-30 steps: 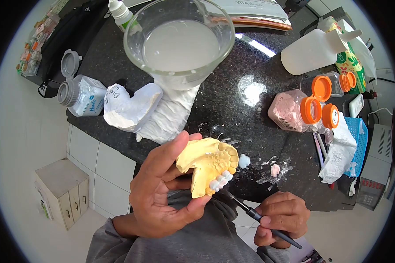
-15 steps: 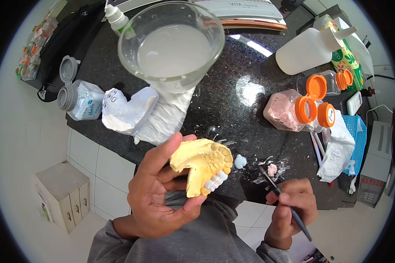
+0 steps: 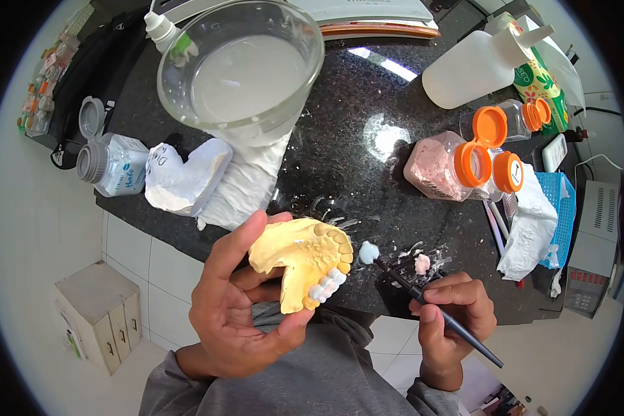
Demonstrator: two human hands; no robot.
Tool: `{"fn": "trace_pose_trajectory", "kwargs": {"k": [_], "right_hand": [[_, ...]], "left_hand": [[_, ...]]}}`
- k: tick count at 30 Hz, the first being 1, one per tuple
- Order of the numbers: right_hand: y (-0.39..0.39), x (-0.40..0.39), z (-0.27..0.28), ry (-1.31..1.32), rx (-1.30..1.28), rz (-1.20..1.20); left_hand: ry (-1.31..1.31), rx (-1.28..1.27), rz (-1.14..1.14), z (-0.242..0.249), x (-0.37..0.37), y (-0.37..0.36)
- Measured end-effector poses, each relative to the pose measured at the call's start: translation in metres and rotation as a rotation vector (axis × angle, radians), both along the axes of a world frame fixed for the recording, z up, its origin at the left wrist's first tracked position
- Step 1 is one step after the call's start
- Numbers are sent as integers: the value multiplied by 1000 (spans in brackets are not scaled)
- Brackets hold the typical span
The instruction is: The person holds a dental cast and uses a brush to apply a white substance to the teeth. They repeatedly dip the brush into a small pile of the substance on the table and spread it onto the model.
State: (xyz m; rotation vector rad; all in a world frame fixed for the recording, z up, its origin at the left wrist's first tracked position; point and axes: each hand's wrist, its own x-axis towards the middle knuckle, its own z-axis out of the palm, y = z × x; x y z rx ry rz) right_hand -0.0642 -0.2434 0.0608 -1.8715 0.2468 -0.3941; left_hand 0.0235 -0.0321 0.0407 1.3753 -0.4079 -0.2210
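Note:
My left hand grips a yellow plaster dental cast over the counter's front edge. Pale blue-white material sits on several of its teeth at the lower right. My right hand holds a thin black brush like a pen. Its tip points up-left and touches the counter just below a small pale blue blob. A small pink blob lies to the right of the tip.
A glass bowl of cloudy liquid stands on white tissue at the back. A white plaster cast and an open grey-lidded jar lie left. Orange-capped jars of pink powder, a squeeze bottle and a blue basket are right.
My right hand took the brush from the cast's teeth to the blobs on the counter, and its tip now sits by the blue blob. The cast shifted slightly left.

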Motion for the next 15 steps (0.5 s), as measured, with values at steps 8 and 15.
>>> {"fn": "trace_pose_trajectory", "kwargs": {"k": [8, 15], "right_hand": [[0, 0, 0, -44, -12, 24], [-2, 0, 3, -296, -11, 280]], "left_hand": [[-4, -3, 3, 0, 0, 1], [29, 3, -34, 3, 0, 1]]}}
